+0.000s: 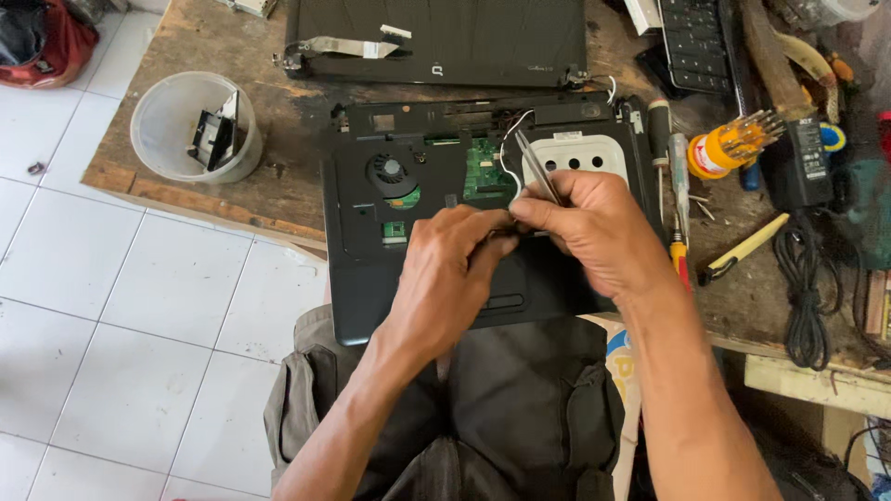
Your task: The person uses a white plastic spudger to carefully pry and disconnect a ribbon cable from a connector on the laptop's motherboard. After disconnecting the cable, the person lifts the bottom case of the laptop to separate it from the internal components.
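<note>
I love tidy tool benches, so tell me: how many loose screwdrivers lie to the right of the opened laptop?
2 that I can make out: a black-handled screwdriver beside the laptop base, and a white-handled screwdriver just right of it. Others may be hidden in the clutter.

Both bare forearms reach forward from the bottom edge and converge at the centre. The left hand lies palm down, its fingers curled and its fingertips pinched together toward the right hand. The right hand is bent at the wrist, thumb and forefinger pressed together in a tight pinch, knuckles upward. The fingertips of both hands meet.
</note>
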